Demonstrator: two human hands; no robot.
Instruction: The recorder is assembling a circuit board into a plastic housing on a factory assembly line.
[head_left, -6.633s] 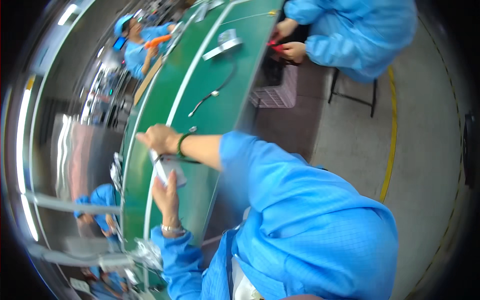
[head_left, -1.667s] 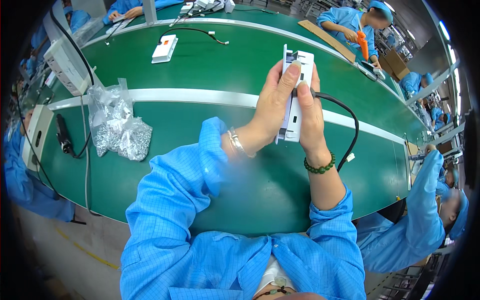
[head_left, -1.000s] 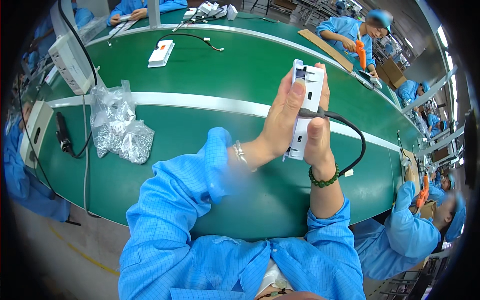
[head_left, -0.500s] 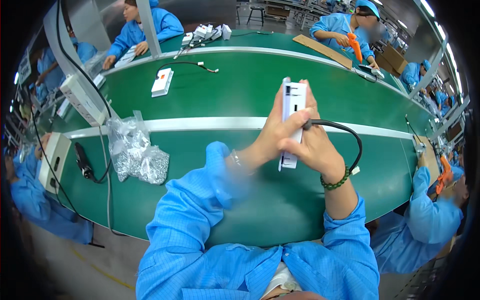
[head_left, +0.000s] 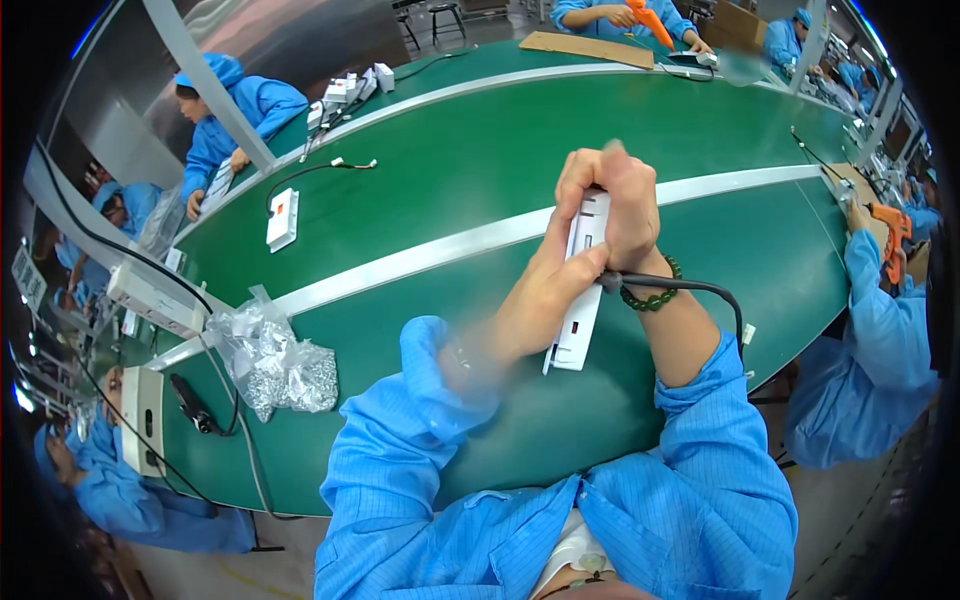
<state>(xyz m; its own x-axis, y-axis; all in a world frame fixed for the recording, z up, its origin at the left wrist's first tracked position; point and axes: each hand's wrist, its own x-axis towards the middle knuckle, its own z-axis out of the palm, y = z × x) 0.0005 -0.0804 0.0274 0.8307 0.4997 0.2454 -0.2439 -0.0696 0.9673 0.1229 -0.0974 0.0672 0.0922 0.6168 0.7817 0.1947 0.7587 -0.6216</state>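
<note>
A long, narrow white case (head_left: pixel 577 318) is held up over the green table (head_left: pixel 560 440), in front of the person's chest. It is turned edge-on, its lower end tipped a little toward the person's left. The narrow side shows slots, one of them dark red, and a thin lip runs along its left edge. A thick dark cable (head_left: pixel 690 284) leaves the right side near the middle, passes by the green bead bracelet (head_left: pixel 652 299) on the right wrist and bends down to a small white plug (head_left: pixel 748 333). The left hand (head_left: pixel 545 295) pinches the case around its middle, thumb laid over the near side and fingers behind. The right hand (head_left: pixel 632 205) is curled tight around the upper end; the hands crowd together there, so I can't tell for sure whose fingers cover the top left corner. Half a second ago the right hand lay lower, its thumb across the lower half of the case; now it has moved up to the far end and that half is bare. The whole view has swung too, but the second white box (head_left: pixel 283 220) lies across the table with its lead, as before.
</note>
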